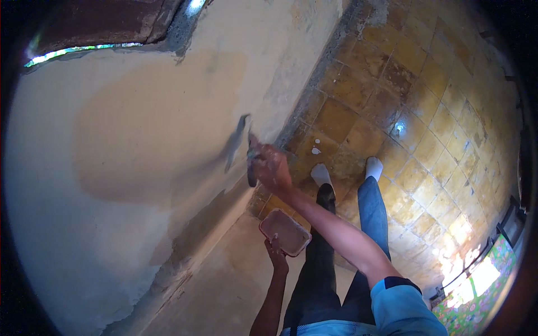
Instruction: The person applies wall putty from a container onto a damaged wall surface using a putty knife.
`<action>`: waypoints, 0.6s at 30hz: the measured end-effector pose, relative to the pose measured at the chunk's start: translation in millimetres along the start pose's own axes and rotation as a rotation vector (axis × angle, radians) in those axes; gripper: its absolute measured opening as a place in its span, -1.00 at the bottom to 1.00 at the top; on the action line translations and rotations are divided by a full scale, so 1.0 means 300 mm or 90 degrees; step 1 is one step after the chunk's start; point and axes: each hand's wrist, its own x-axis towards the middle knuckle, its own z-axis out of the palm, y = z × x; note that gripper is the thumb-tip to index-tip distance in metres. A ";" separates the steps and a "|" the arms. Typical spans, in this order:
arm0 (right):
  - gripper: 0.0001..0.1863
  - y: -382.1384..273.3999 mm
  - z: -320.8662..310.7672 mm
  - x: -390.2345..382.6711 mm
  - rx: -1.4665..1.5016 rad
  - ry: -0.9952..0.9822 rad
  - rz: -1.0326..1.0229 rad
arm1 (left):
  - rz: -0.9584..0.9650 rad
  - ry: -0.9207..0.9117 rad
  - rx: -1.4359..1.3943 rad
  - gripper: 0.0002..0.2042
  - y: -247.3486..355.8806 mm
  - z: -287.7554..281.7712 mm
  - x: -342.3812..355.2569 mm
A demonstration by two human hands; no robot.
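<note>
My right hand (273, 169) reaches across to the pale wall (185, 123). It is closed around a putty knife (252, 178), seen nearly edge-on. The tool's dark end points down toward me and its thin end is at the wall. A shadow of the hand and tool falls on the plaster beside them. Lower down, my left hand (276, 256) grips a shallow rectangular tub (286, 232) by its near left side. The tub has a reddish rim and greyish-brown material inside; I cannot make out how deep it is.
A large tan patch spreads over the wall, with rough, bare plaster lower down. Yellow-brown floor tiles (358, 112) lie right of the wall, with white spots (316, 150) near my feet. A dark shutter or panel (106, 22) is upper left; a flowery cloth (499, 269) is lower right.
</note>
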 end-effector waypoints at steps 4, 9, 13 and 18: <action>-0.38 -0.088 -0.151 0.263 -0.158 0.249 -0.129 | 0.016 -0.008 0.003 -0.54 -0.002 -0.010 0.009; -0.37 -0.251 -0.265 0.404 -0.076 0.150 -0.047 | -0.006 -0.009 0.006 -0.54 -0.014 0.034 -0.002; -0.36 -0.147 -0.117 0.250 -0.031 0.138 -0.055 | 0.013 -0.025 -0.013 -0.54 -0.017 0.038 -0.024; -0.37 -0.187 -0.093 0.083 -0.042 0.003 -0.013 | 0.033 -0.017 -0.012 -0.55 -0.012 -0.002 -0.027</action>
